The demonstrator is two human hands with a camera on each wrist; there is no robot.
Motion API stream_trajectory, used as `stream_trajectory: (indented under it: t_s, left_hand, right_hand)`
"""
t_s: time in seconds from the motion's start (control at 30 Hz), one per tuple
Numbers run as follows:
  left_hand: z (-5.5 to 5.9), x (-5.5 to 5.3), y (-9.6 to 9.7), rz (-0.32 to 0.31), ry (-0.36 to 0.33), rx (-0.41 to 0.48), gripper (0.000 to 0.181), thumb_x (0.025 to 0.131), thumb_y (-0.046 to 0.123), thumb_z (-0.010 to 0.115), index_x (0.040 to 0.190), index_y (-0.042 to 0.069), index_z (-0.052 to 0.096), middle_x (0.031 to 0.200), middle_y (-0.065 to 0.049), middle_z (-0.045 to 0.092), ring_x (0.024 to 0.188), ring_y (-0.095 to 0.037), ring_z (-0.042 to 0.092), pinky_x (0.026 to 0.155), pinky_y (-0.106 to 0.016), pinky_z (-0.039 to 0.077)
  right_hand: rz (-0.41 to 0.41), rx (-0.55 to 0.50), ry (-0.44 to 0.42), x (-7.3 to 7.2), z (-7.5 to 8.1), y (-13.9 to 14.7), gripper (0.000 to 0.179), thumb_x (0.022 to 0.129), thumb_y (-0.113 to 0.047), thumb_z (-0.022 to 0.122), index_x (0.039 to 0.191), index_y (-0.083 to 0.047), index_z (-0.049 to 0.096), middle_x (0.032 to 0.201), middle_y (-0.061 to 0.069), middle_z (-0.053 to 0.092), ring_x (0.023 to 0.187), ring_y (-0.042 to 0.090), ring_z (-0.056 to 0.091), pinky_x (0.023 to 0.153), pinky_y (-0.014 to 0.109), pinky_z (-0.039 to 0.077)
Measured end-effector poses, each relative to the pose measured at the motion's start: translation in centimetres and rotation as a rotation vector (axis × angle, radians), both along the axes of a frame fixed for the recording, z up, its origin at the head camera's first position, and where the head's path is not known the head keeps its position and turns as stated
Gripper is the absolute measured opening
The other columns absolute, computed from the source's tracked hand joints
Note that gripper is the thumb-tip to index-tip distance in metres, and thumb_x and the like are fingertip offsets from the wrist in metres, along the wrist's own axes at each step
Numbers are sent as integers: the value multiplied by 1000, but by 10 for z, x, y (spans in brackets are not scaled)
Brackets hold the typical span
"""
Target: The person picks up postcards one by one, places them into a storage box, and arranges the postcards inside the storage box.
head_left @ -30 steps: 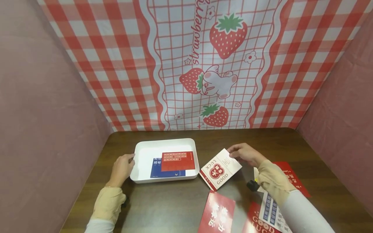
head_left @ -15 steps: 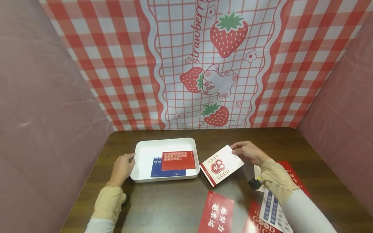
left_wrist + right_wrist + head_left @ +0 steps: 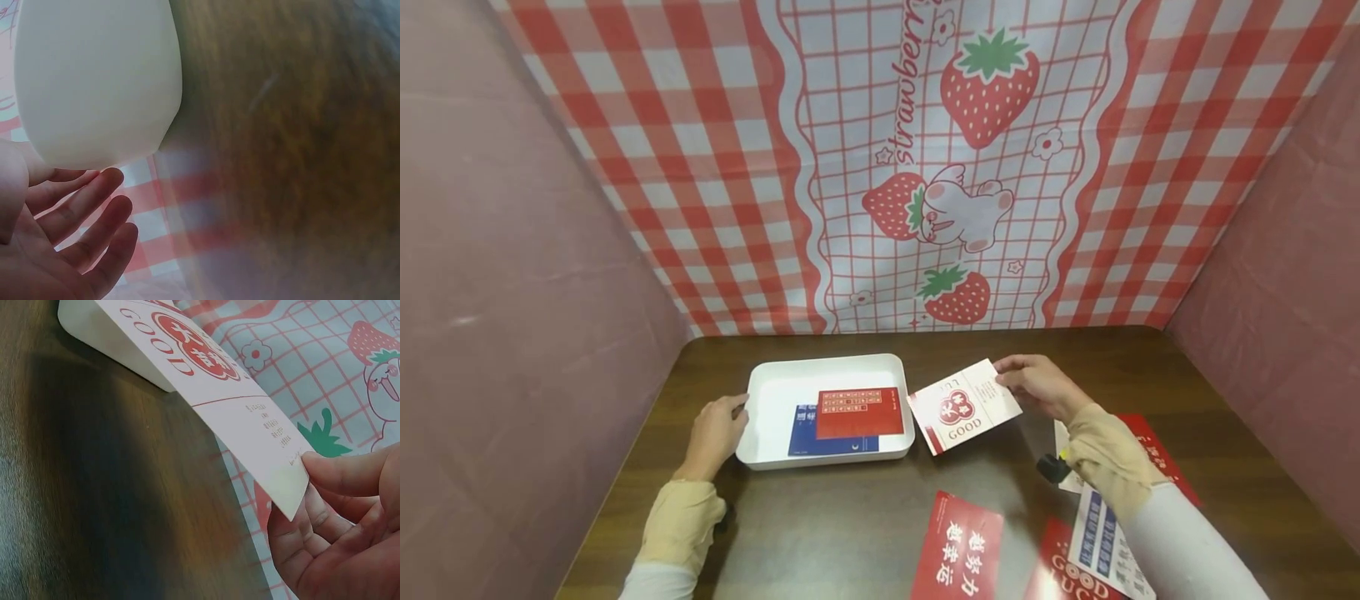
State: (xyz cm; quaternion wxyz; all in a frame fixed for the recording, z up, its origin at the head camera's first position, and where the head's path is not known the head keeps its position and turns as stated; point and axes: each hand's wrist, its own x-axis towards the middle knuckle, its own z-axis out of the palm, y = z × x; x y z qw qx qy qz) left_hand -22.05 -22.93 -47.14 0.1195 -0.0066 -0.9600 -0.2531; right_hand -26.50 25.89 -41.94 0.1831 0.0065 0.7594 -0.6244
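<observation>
A cream card printed "GOOD" in red (image 3: 964,408) is pinched at its far right corner between thumb and fingers of my right hand (image 3: 1037,387). In the right wrist view the card (image 3: 240,434) slants, its other end close to the tray. That near-left edge overlaps the right rim of the white tray (image 3: 767,433) in the head view. My left hand (image 3: 711,433) grips the tray's left rim; in the left wrist view its outer fingers (image 3: 103,231) spread loosely below the tray wall. Inside the tray, a red card (image 3: 857,417) partly covers a blue card (image 3: 808,442).
A red card with white characters (image 3: 958,546) lies at the front middle of the wooden table (image 3: 820,525). Several more lie at the right: a red "GOOD LUCK" card (image 3: 1052,567), a blue-and-white one (image 3: 1101,542) and a red one (image 3: 1161,458) partly under my right forearm.
The cream card has tilted and swung up and leftward, its lower end leaving the front red card and reaching the tray's right rim. My right hand rose slightly; the left stayed put.
</observation>
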Motion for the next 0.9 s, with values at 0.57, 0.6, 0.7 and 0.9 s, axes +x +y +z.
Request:
stream_trajectory:
  t_s: [0.57, 0.6, 0.7, 0.9]
  left_hand:
    - [-2, 1, 0, 14, -20, -14, 32, 88, 4, 56, 116, -6, 67, 117, -28, 66, 108, -49, 60, 93, -58, 47]
    - [-2, 1, 0, 12, -20, -17, 32, 88, 4, 56, 116, -6, 67, 117, -28, 66, 108, -49, 60, 92, -58, 47]
    - [-2, 1, 1, 8, -22, -23, 32, 88, 4, 56, 116, -6, 67, 117, -28, 66, 108, -49, 60, 92, -58, 47]
    - [-2, 1, 1, 10, -28, -25, 32, 88, 4, 56, 117, -6, 67, 116, -28, 66, 108, -49, 60, 93, -58, 47]
  right_hand:
    - [-99, -55, 28, -6, 1, -33, 36, 93, -2, 55, 125, 13, 46, 75, -5, 64, 66, 6, 60, 60, 23, 53]
    - [-106, -60, 24, -6, 0, -34, 36, 94, -3, 55, 125, 12, 46, 76, -5, 64, 66, 6, 60, 61, 24, 54]
    - [-120, -88, 13, -7, -2, -40, 37, 94, -2, 54, 127, 12, 44, 76, -5, 64, 67, 6, 61, 63, 24, 55]
    - [-140, -140, 1, -8, 1, -54, 37, 95, -1, 53, 127, 12, 43, 76, -4, 65, 66, 6, 63, 62, 23, 55]
